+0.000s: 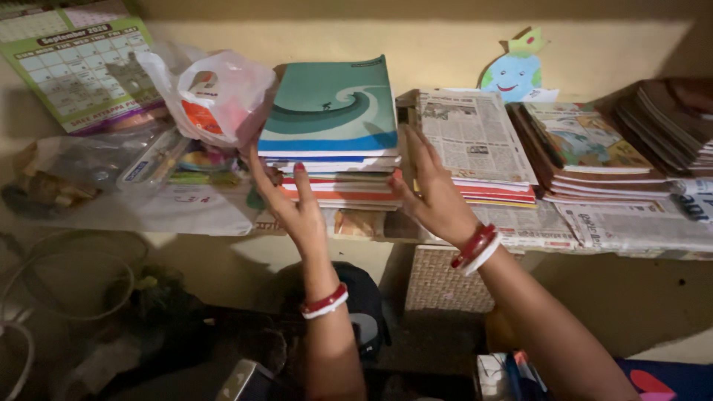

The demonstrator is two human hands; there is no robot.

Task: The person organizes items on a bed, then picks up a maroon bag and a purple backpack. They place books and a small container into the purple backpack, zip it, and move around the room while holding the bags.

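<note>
Two hands [364,189] flank the book stack [334,160] (touching).

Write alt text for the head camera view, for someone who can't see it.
Two open hands, left hand and right hand, flank a stack of books topped by a teal wave-patterned cover on a paper-lined shelf. A white plastic bag lies left, more book stacks right.

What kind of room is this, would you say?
Probably a home study or storage corner: stacks of books on a newspaper-lined shelf, a wall calendar, and a paper globe cutout.
</note>
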